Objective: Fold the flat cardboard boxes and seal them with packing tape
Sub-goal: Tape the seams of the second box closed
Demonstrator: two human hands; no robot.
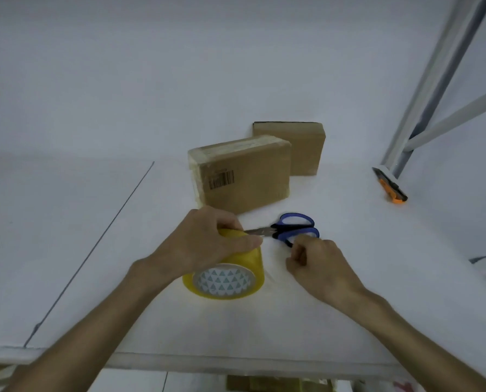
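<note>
My left hand grips the top of a yellow packing tape roll that stands on its edge on the white table. Blue-handled scissors lie just behind the roll, blades pointing left toward my left thumb. My right hand sits right of the roll with curled fingers, its fingertips at the end of the lower scissor handle and none through the loops. Two folded cardboard boxes stand behind: a taped one with a barcode and a plain one behind it to the right.
An orange and black utility knife lies at the right by a grey metal frame. A dark seam line runs diagonally across the table's left part. The table's front edge is close to me.
</note>
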